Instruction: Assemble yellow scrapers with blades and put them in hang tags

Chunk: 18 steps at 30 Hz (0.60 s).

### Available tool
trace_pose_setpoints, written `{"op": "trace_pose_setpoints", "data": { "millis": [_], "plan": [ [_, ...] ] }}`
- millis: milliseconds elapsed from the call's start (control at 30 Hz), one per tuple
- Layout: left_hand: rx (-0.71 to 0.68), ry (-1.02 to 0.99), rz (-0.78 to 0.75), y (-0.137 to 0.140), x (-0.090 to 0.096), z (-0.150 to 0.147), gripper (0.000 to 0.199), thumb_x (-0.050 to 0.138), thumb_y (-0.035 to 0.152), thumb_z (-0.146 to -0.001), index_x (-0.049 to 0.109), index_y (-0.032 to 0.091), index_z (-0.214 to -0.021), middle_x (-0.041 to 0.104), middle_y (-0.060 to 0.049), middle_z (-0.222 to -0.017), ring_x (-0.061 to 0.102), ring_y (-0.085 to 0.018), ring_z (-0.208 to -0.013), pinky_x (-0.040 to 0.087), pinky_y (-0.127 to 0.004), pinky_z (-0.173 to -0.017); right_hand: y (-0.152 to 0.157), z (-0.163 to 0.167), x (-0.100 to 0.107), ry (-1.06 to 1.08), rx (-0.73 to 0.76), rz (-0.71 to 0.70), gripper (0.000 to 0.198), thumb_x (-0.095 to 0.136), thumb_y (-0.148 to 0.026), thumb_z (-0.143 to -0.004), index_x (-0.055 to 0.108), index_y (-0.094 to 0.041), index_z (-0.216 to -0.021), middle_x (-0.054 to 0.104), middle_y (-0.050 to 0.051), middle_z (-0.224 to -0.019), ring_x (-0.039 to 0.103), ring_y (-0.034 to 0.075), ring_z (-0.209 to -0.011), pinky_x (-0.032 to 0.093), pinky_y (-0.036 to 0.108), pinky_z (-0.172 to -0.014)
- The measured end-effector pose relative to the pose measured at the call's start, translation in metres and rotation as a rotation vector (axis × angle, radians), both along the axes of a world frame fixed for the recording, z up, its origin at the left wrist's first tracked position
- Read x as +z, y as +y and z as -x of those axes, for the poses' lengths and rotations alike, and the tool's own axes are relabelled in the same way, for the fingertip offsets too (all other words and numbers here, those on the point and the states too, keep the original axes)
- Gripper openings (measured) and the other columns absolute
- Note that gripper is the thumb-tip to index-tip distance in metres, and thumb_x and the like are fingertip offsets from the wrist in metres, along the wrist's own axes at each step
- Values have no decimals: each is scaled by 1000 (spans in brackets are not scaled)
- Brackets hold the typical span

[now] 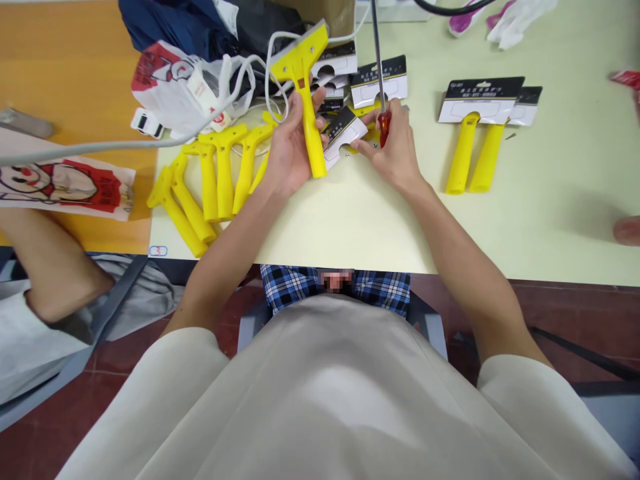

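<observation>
My left hand (287, 160) is closed round the handle of a yellow scraper (301, 63), its wide head tilted up and away from me. In my right hand (400, 153) is a screwdriver (385, 127) with a red handle, its long shaft pointing away. The thumb and a finger of that hand also reach the edge of a black-and-white header card (344, 137) lying between my hands. Small screws (348, 155) lie close to this card. Behind it are more header cards (380, 80), partly covering yellow scraper parts.
Several yellow scrapers (223, 170) lie in a row at left. Two carded scrapers (463, 157) lie at right. A white cable (165, 142) crosses above a plastic bag (170, 73). Purple spoons (463, 21) lie at the back. Another person's arm (55, 267) is at far left.
</observation>
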<state>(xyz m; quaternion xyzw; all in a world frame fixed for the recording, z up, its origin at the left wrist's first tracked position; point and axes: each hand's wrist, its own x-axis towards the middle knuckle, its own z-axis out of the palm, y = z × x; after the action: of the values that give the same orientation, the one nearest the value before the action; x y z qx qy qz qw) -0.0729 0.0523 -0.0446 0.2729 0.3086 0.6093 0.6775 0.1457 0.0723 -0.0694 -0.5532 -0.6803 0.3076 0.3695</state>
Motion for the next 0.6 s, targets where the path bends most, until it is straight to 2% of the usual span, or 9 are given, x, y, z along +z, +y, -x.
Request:
{"op": "trace_pose_setpoints", "data": {
  "millis": [100,267,333,400,500,600],
  "plan": [
    [-35,33,-1,-1,0,3,27,54,45,-120,76,46,-135,78,14,-138,63,-17,-99,54,-30,-85,1,1,1,46,-6,-8,54,88,-40,-81,46,-20,-110,65,4,-119,51,15,-109,52,42,-113],
    [-71,59,19,-2,5,6,37,40,41,-124,69,47,-145,77,17,-140,58,-17,-106,51,-32,-98,1,4,6,327,43,-15,64,86,-49,-81,34,-15,-97,63,4,-106,56,9,-95,52,31,-96],
    [-71,48,20,-2,7,4,36,41,40,-124,71,47,-142,76,17,-142,61,-16,-106,52,-31,-95,1,4,11,395,63,-18,70,83,-59,-84,31,-14,-95,63,4,-104,58,7,-93,50,28,-89],
    [-44,13,5,-1,10,4,36,40,39,-125,74,41,-135,76,15,-142,64,-14,-101,53,-27,-85,-1,1,17,425,63,-34,73,82,-65,-84,31,-14,-95,62,4,-104,57,6,-93,48,25,-85],
    [17,-27,-25,1,15,8,37,39,40,-125,76,34,-129,74,14,-142,68,-13,-102,55,-25,-79,-4,-9,32,445,43,-83,72,82,-63,-87,31,-13,-94,63,3,-106,56,6,-94,51,25,-88],
    [-11,21,-73,2,19,17,39,37,43,-125,75,38,-131,69,18,-155,65,-14,-127,59,-26,-99,-9,-21,49,455,25,-150,71,77,-64,-93,27,-13,-93,62,4,-109,60,9,-108,57,28,-101]
  ]
}}
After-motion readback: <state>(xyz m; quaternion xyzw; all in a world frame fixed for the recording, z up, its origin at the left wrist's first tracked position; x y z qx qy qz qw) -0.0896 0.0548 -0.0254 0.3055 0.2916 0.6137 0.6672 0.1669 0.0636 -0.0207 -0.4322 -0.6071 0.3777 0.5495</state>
